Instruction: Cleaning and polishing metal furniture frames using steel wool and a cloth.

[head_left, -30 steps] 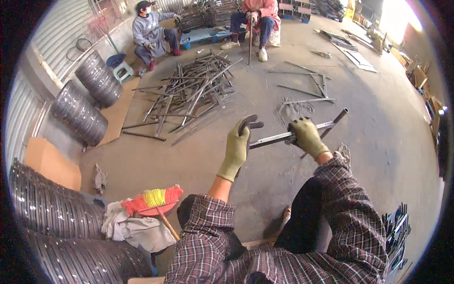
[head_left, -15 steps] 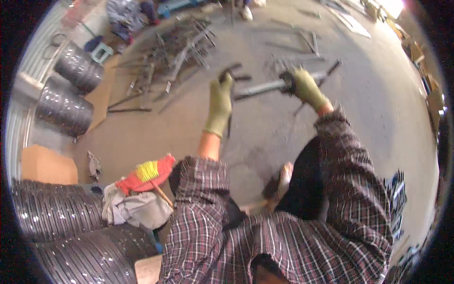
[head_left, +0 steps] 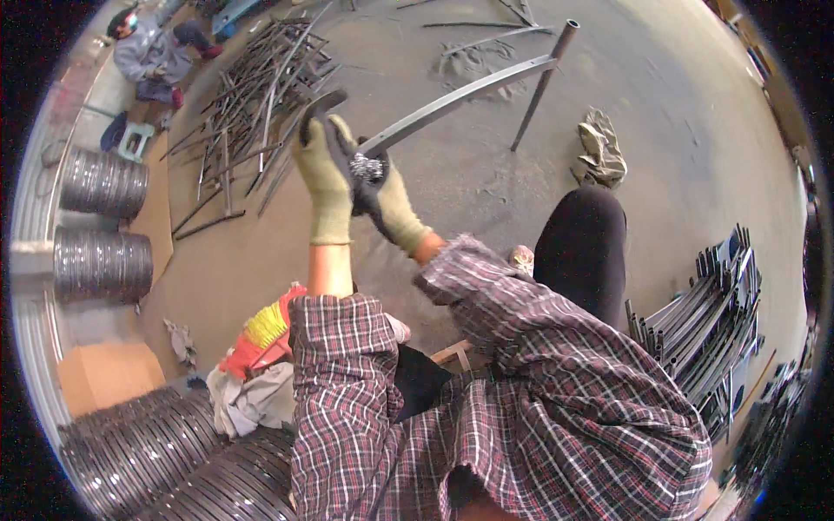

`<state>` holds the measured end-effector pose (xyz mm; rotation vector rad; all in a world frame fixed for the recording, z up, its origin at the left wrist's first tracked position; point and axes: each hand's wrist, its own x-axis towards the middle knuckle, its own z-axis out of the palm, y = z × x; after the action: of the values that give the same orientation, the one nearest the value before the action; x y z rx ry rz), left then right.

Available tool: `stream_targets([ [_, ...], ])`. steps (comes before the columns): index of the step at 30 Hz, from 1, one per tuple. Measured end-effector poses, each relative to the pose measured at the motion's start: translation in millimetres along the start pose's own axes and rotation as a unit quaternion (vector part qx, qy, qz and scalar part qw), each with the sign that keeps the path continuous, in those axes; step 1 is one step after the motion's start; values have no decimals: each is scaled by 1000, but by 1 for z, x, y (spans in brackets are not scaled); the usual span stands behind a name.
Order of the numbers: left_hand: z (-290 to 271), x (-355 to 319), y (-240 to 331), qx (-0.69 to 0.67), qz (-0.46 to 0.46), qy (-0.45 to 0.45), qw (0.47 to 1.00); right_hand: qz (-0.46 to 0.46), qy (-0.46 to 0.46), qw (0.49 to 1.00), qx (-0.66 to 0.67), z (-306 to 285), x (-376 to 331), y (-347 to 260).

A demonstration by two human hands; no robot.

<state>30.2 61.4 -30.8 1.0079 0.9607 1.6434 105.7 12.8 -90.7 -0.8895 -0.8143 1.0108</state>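
Observation:
Both hands wear pale yellow-green gloves with dark palms. My left hand [head_left: 326, 169] is closed around the near left end of a metal frame, where a short dark tube shows above the fingers. The frame's curved grey bar [head_left: 460, 100] runs up and to the right, joining a straight dark cross tube [head_left: 539, 91] at its far end. Beside the left hand, my right hand [head_left: 391, 200] is closed on a silvery, crinkled wad of steel wool [head_left: 368, 167] against the bar's near end. The fingers hide where wad and bar meet.
Metal frames [head_left: 261, 95] lie piled at the far left; a person [head_left: 156, 56] sits beyond them. Bundled dark rings [head_left: 104, 265] stand at left, more [head_left: 148, 443] near my left side. Stacked tubes [head_left: 704, 304] are at right. A cloth [head_left: 599, 148] lies on the floor.
My right hand has slid from near the frame's far end to its near end, beside my left hand. The view has shifted, bringing the stacked tubes at right more into sight.

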Motion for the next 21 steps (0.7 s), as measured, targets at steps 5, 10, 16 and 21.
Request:
stream_targets([
  [5, -3, -4, 9, 1, 46, -105, 993, 169, -161, 945, 229, -25, 21, 43],
  [10, 3, -12, 15, 37, 36, -71, 996, 57, -73, 927, 364, -66, 71, -26],
  [16, 5, -16, 18, 71, 47, -31, 996, 177, 77, 964, 183, 19, 12, -12],
  [21, 11, -27, 17, 58, 68, -112, 990, 181, 57, 901, 389, -34, 56, 3],
])
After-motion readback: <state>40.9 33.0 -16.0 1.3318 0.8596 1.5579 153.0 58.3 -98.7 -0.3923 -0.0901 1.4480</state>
